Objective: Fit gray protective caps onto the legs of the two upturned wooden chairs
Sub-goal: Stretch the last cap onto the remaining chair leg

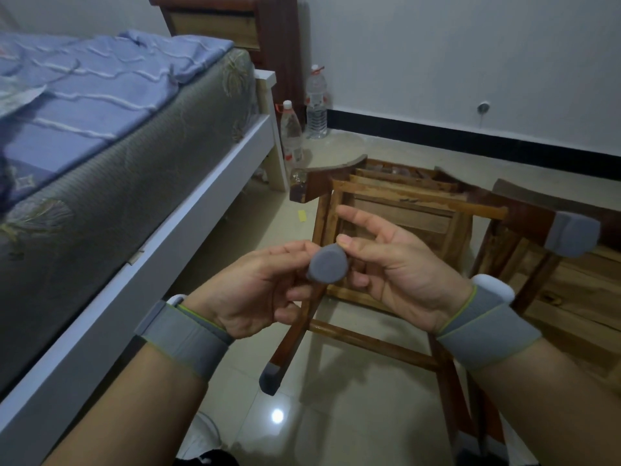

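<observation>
Hands (left (pixel 262 290); right (pixel 400 264)) around cap (pixel 327 267)

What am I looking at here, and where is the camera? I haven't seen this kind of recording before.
There is no machine. This is one picture from a camera worn on a person's head, looking down at their own hands, each with a gray wrist strap. Two upturned wooden chairs, a nearer chair and a farther chair, lie on the tiled floor beside a bed. The left hand grips a chair leg of the nearer one, and the right hand pinches the gray cap on its end. A second cap covers the neighbouring leg. A third cap covers a farther-chair leg.
</observation>
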`<state>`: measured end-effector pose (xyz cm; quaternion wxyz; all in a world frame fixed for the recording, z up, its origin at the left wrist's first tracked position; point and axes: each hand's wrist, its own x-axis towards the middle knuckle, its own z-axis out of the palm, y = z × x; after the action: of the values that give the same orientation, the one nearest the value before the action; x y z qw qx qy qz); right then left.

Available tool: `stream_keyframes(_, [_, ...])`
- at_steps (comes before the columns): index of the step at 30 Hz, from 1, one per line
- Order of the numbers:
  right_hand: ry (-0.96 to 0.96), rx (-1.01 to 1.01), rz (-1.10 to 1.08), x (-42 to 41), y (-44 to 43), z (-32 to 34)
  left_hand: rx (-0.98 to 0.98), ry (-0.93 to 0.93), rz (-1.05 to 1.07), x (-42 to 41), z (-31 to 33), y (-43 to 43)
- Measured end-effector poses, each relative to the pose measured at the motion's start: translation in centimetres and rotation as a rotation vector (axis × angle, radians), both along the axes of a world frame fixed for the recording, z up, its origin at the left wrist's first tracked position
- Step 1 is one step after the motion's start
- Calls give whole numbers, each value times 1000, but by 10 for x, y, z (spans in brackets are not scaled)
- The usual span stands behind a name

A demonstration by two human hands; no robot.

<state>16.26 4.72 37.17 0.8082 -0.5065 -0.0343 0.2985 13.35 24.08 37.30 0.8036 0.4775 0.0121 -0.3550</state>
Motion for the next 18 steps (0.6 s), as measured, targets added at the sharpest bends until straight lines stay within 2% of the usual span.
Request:
stream_keyframes(2, [-38, -57, 34, 5, 4, 2, 2, -37, 80, 5, 2, 3])
stream_keyframes(5, [-149, -244, 119, 15, 10, 6, 14, -75, 164, 11, 3, 4])
stream_keyframes(9, [-264, -412, 245, 34, 19, 13, 14, -107, 219, 20, 5, 14])
stream_keyframes(14, [-291, -236, 112, 49, 29, 16, -29, -162, 212, 33, 9, 29])
stream_keyframes(18, [-322, -179, 47, 59, 37, 16, 42, -205, 167, 48, 12, 31])
